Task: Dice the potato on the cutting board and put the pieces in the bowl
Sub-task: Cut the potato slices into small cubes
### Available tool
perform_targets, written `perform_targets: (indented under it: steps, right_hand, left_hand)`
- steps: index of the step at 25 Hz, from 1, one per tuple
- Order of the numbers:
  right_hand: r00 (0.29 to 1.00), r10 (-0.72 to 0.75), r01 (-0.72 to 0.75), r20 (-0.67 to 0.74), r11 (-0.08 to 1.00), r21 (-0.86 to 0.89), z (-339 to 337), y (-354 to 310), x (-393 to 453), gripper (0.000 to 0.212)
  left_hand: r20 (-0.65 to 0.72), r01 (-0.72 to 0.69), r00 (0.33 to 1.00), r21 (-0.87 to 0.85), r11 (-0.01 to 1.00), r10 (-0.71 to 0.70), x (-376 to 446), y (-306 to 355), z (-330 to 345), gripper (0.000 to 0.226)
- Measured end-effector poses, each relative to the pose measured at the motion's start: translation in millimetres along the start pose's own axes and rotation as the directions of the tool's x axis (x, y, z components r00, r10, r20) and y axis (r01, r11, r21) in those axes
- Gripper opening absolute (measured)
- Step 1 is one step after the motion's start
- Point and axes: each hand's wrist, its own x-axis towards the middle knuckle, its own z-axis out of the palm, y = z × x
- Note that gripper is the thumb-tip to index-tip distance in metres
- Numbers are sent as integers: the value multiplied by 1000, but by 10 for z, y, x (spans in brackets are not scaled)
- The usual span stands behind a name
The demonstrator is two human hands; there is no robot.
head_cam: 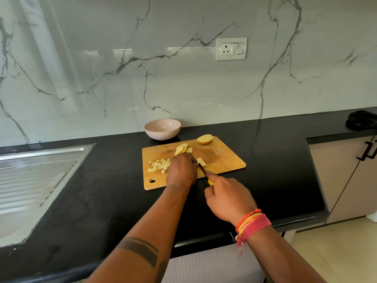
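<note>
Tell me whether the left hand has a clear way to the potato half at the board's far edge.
Probably yes: the left hand has only low slices between it and the potato half.
</note>
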Motion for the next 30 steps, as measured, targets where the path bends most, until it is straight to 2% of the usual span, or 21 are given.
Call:
perform_targets:
  steps: [5,9,11,13,17,21,30]
  right_hand:
    - [990,91,-71,-108,981,179,-80,87,16,54]
    - [981,167,-140,-97,961,237,-101,157,195,51]
    - [982,173,-149,-77,958,243,-95,172,253,51]
    - [983,174,-157,-52,959,235,-94,191,296,50]
    - [985,168,-163,-30,977,134,-50,182,338,50]
    - [995,104,-103,-9,994,36,9,90,311,55]
    - [992,127,-127,-5,989,73,-12,104,329,54]
  left_hand:
    - [-11,-46,999,10,999,46,-31,25,33,28]
    - [69,-68,996,244,967,53,13,120,129,59]
    - [97,-107,992,263,959,84,86,130,141,52]
    - [143,-132,984,187,973,106,185,105,115,43]
    - [242,-181,959,120,976,148,331,36,40,47]
    - [203,-181,965,57,982,166,348,-63,27,46]
    - [172,-236,961,91,968,218,344,-129,73,40]
